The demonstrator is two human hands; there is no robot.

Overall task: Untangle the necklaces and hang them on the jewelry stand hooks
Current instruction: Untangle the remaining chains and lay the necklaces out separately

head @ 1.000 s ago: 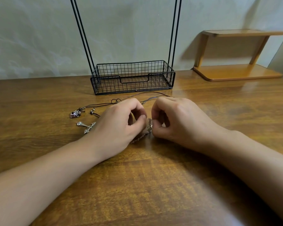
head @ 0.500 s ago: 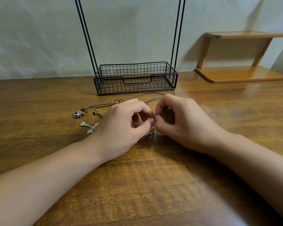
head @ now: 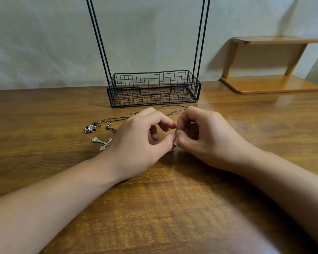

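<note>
Both my hands sit low over the wooden table, fingertips meeting near its middle. My left hand has thumb and forefinger curled toward each other, pinching at a small metal chain that shows as a few pale links just below the thumb tip; the other fingers are tucked underneath. My right hand is curled likewise, thumb and forefinger pinching the same chain from the other side, touching the left thumb tip. How much of the chain lies inside either grip I cannot tell; most of it is hidden by the fingers.

Dark cords run out behind the hands across the table, looping toward the left. At their left end lies a small silver charm with beads beside it. Nearer to me, a silver cross pendant lies flat on the wood, its right end hidden by my left hand.

The jewelry stand is a black wire basket with two pairs of thin uprights rising out of frame; it stands beyond the cords, close to the wall. Its hooks are out of view. A wooden shelf sits at the far right.
</note>
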